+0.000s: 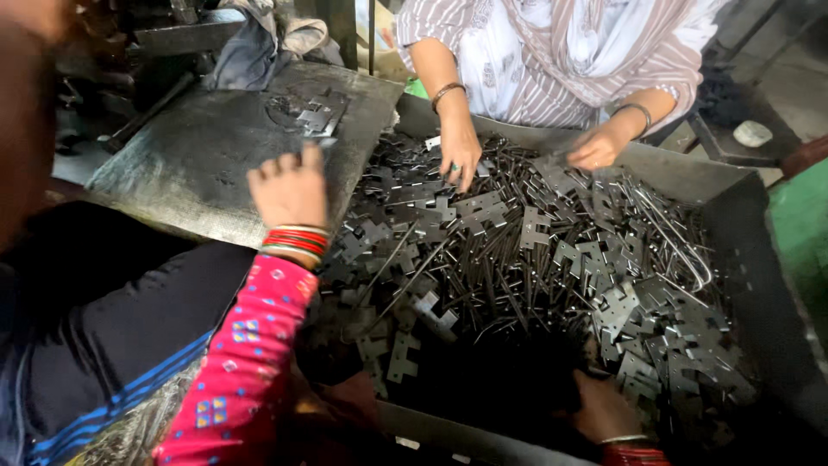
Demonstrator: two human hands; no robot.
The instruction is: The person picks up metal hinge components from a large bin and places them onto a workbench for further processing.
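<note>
Steel hinge leaves, flat and grey, fill the scene. At the left hand (289,185) the grip is narrow, fingers curled with the fingertips on a small hinge leaf (326,142) at the edge of the dark metal plate (190,155) that serves as a bench; whether it is truly pinched I cannot tell. Red bangles (295,242) and a pink patterned sleeve (246,362) run back from it. The right hand (604,410) lies low in shadow among the heap of hinge leaves and rods (535,250) inside the metal tray (759,224); its grip cannot be made out. A few more leaves (315,110) rest further up the plate. Across the tray, another person's two hands (461,155) sort in the same heap.
</note>
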